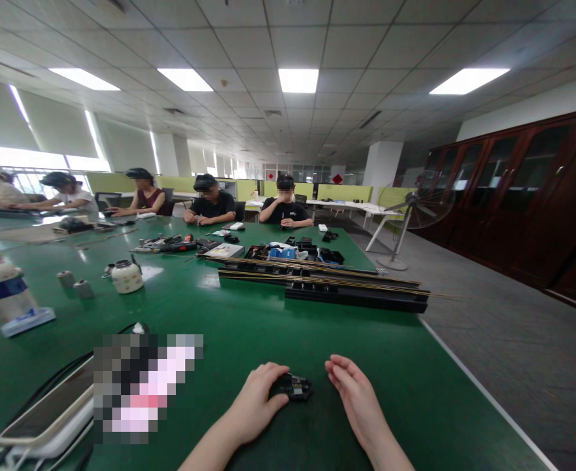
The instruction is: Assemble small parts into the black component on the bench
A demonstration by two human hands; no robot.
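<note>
We hold: one small black device (299, 387), left hand (258, 398) clamped on its left end; our right hand (354, 392), unclenched, apart from it; green table (238, 340) beneath

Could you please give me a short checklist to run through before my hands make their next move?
1. Left hand on the small black device: ok, fingers and thumb at its near-left end.
2. Right hand free: ok, nothing shows in it, and it is apart from the device.
3. Device's inner parts facing up: ok, they show.
4. Small parts inside seated properly: cannot tell, too small to make out.
5. Device resting flat on the green table: cannot tell from this angle.
6. Long black rails away from both hands: ok, they lie farther up the table.
</note>
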